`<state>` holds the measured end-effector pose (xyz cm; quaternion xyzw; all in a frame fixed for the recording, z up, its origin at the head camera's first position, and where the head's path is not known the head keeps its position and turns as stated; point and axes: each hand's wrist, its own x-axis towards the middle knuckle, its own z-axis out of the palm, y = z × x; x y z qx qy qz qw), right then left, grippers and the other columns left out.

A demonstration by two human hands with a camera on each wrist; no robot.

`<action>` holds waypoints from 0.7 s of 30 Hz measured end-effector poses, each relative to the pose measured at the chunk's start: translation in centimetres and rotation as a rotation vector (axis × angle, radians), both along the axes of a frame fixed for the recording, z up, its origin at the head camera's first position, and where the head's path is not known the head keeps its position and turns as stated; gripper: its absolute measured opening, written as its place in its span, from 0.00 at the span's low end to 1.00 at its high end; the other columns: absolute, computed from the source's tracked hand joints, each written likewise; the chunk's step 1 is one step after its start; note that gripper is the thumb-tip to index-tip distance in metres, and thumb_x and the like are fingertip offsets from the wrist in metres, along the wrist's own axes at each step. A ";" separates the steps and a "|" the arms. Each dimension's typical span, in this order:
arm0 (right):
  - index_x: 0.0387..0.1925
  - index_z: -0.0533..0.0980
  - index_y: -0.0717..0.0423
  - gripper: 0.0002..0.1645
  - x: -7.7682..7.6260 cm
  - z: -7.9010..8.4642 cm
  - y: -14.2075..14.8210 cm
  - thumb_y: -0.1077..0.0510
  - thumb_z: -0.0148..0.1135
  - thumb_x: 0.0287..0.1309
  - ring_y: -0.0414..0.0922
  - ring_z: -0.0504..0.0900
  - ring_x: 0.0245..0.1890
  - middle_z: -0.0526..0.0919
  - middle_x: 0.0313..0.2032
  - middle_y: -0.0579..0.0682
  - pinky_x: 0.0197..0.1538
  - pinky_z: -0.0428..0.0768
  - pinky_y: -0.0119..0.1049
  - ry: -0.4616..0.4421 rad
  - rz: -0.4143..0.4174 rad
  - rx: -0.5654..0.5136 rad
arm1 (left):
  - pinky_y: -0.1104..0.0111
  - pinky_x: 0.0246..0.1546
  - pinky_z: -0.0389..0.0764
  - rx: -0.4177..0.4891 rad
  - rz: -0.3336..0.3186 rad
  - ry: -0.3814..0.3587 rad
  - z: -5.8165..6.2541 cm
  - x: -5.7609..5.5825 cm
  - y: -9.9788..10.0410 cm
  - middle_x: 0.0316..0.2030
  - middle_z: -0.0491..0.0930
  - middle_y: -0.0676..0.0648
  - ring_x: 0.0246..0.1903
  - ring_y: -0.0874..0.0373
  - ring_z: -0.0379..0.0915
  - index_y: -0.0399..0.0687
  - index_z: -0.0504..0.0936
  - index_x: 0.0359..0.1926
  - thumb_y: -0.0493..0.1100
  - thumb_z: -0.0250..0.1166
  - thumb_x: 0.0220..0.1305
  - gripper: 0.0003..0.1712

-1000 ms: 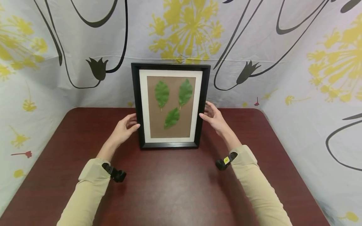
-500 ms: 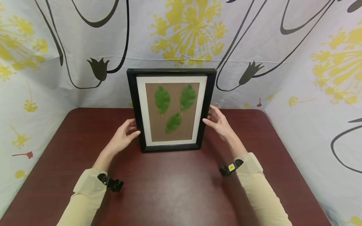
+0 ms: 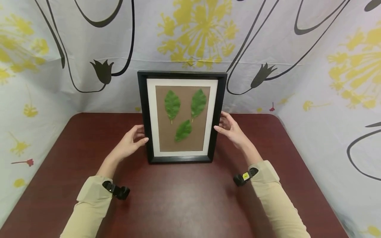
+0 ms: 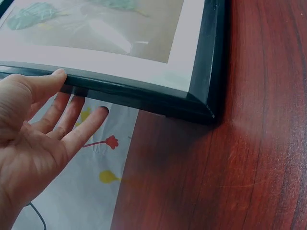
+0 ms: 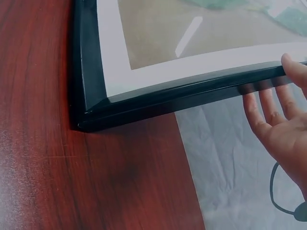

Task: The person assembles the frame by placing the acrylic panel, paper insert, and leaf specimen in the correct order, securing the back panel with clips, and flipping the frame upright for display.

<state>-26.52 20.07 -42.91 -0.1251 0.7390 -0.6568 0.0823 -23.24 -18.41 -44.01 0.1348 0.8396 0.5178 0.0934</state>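
A black picture frame (image 3: 181, 159) stands nearly upright on the dark red table, its lower edge on the tabletop. Inside it, a white mat (image 3: 152, 115) surrounds a brown backing with three green leaves (image 3: 183, 131). My left hand (image 3: 129, 142) holds the frame's left side, thumb on the front edge and fingers reaching behind. On the opposite side my right hand (image 3: 232, 132) grips in the same way, its fingertips partly hidden behind the frame. Both wrist views show the thumb over the black moulding (image 4: 144, 96) and the fingers under or behind it.
The reddish-brown wooden table (image 3: 184, 201) spreads out in front of the frame. Close behind it hangs a pale cloth (image 3: 178, 62) printed with yellow flowers and dark stems, which also lines both sides. Each wrist carries a small black camera (image 3: 116, 191).
The frame's top first tips toward me, then leans slightly back. Its bottom edge sits a little nearer to me than a second ago, and both hands move with it.
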 end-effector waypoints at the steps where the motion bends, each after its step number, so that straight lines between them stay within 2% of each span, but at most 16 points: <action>1: 0.65 0.53 0.56 0.36 -0.1 0.0 0.1 0.66 0.56 0.58 0.35 0.73 0.44 0.75 0.44 0.36 0.47 0.73 0.25 -0.006 0.005 -0.002 | 0.51 0.50 0.74 -0.011 0.003 -0.005 0.0 -0.1 0.0 0.58 0.63 0.31 0.58 0.38 0.64 0.33 0.55 0.64 0.37 0.57 0.63 0.31; 9: 0.68 0.52 0.55 0.38 -0.2 0.2 0.4 0.65 0.55 0.58 0.35 0.71 0.47 0.73 0.46 0.36 0.48 0.72 0.25 -0.075 -0.013 0.057 | 0.49 0.54 0.70 -0.049 0.019 -0.030 0.2 -0.7 0.5 0.59 0.64 0.32 0.58 0.39 0.64 0.36 0.55 0.65 0.42 0.59 0.63 0.34; 16: 0.66 0.55 0.60 0.36 -0.3 0.1 0.1 0.68 0.56 0.57 0.33 0.73 0.43 0.74 0.43 0.34 0.46 0.73 0.24 -0.021 -0.024 0.061 | 0.50 0.53 0.71 -0.056 0.002 -0.015 0.0 -0.8 0.6 0.57 0.65 0.32 0.57 0.39 0.65 0.34 0.57 0.64 0.41 0.57 0.64 0.32; 18: 0.66 0.54 0.60 0.37 -0.3 0.1 0.2 0.68 0.56 0.57 0.33 0.74 0.42 0.74 0.43 0.35 0.46 0.74 0.23 -0.015 -0.023 0.063 | 0.51 0.54 0.71 0.002 -0.020 -0.078 -0.3 -1.0 0.2 0.59 0.63 0.32 0.58 0.39 0.64 0.34 0.56 0.64 0.45 0.54 0.66 0.32; 21: 0.67 0.53 0.61 0.38 -0.4 0.1 0.4 0.68 0.56 0.57 0.32 0.74 0.43 0.73 0.45 0.39 0.46 0.74 0.23 -0.026 -0.022 0.060 | 0.49 0.57 0.67 0.146 -0.090 -0.263 -0.9 -2.3 -0.3 0.64 0.54 0.29 0.62 0.36 0.56 0.36 0.44 0.69 0.59 0.41 0.69 0.40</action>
